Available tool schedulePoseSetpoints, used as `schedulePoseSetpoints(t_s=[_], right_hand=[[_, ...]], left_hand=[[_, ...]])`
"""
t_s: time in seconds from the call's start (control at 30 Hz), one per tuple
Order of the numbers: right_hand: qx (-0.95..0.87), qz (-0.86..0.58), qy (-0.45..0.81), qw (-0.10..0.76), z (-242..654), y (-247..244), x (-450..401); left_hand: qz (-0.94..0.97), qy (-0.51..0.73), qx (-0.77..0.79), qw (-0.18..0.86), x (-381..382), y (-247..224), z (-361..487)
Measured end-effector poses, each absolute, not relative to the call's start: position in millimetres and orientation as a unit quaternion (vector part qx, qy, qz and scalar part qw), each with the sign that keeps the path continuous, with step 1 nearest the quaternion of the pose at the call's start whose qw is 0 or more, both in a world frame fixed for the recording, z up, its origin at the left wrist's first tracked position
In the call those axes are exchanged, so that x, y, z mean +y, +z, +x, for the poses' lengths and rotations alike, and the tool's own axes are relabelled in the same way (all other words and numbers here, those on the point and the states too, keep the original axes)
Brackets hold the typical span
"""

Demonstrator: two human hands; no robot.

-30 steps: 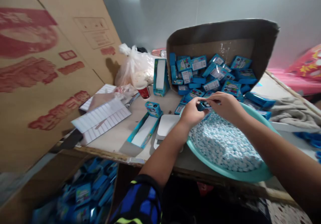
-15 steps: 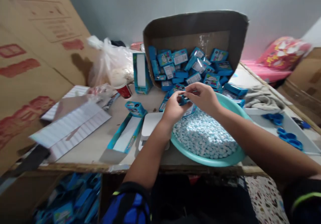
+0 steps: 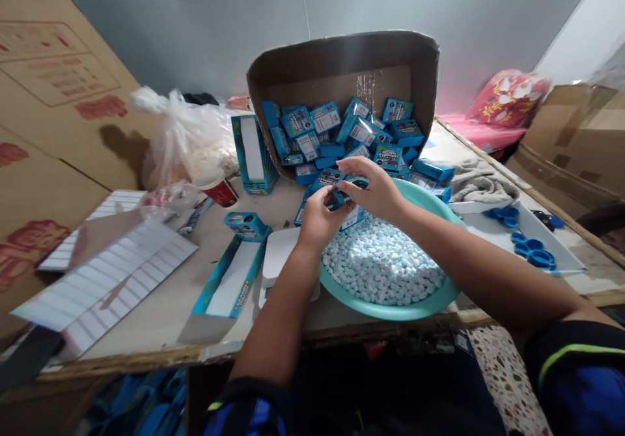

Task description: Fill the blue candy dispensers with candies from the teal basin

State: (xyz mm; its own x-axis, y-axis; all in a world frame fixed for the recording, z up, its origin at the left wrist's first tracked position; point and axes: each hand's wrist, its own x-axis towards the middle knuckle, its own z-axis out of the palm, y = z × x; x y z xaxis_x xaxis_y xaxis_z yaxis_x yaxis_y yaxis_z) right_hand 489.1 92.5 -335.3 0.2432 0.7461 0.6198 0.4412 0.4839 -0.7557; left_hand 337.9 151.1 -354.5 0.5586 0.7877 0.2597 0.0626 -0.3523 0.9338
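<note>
My left hand (image 3: 319, 218) and my right hand (image 3: 374, 185) meet above the far left part of a teal basin (image 3: 390, 312). Between them is a small blue box (image 3: 346, 192), partly hidden by the fingers. My left fingers wrap round its near side, and my right fingers are bent over its far side. Small white and pale blue candies (image 3: 385, 260) fill the basin. Behind the hands, a cardboard box (image 3: 336, 45) on its side holds several blue candy boxes (image 3: 326, 118).
Left of the basin are a white scale (image 3: 280, 252) and an open display tray (image 3: 234, 276) with one blue box. Farther left are a red cup (image 3: 222, 192) and striped cardboard sheets (image 3: 102, 280). Blue scoops (image 3: 534, 250) lie in a white tray at right.
The view has shifted, so most objects appear farther left. My right fingers have lifted and spread slightly over the blue box, while my left hand stays at its near side.
</note>
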Motion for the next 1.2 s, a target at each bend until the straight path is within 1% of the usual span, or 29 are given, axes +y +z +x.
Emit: schedulePoseSetpoints(t_s=[0.07, 0.17, 0.23, 0.3, 0.37, 0.43, 0.53, 0.6, 0.67, 0.77, 0.87, 0.93, 1.03, 1.1, 1.2], right_hand=[[-0.578, -0.521, 0.075, 0.623, 499, -336, 97], [-0.516, -0.578, 0.069, 0.628, 514, -343, 109], [-0.519, -0.625, 0.098, 0.575, 519, -353, 116], [-0.572, -0.654, 0.152, 0.472, 515, -364, 119], [-0.633, -0.649, 0.206, 0.369, 506, -373, 118], [-0.673, -0.63, 0.229, 0.312, 496, -378, 113], [-0.696, -0.615, 0.229, 0.291, 487, -380, 107], [-0.705, -0.605, 0.255, 0.268, 486, -379, 106], [-0.709, -0.599, 0.28, 0.246, 487, -378, 107], [-0.7, -0.605, 0.29, 0.245, 488, -379, 108], [-0.692, -0.614, 0.295, 0.24, 487, -378, 108], [-0.696, -0.623, 0.288, 0.213, 486, -374, 105], [-0.707, -0.636, 0.265, 0.159, 485, -367, 101], [-0.716, -0.635, 0.261, 0.125, 486, -362, 99], [-0.727, -0.63, 0.259, 0.085, 489, -357, 97]], left_hand=[[0.721, 0.409, 0.294, 0.475, 149, -354, 340], [0.684, 0.491, 0.316, 0.439, 148, -345, 335], [0.672, 0.532, 0.316, 0.406, 153, -332, 319], [0.69, 0.539, 0.301, 0.378, 163, -319, 293], [0.723, 0.511, 0.289, 0.364, 177, -309, 259], [0.745, 0.473, 0.287, 0.373, 190, -309, 228], [0.743, 0.445, 0.306, 0.396, 201, -323, 198], [0.747, 0.424, 0.323, 0.397, 203, -337, 192], [0.77, 0.375, 0.331, 0.397, 204, -348, 192], [0.796, 0.298, 0.331, 0.41, 208, -358, 194], [0.782, 0.284, 0.319, 0.454, 211, -358, 192], [0.761, 0.325, 0.298, 0.475, 211, -355, 191], [0.723, 0.444, 0.279, 0.449, 209, -351, 189], [0.702, 0.513, 0.292, 0.397, 211, -353, 189], [0.703, 0.549, 0.355, 0.281, 218, -360, 188]])
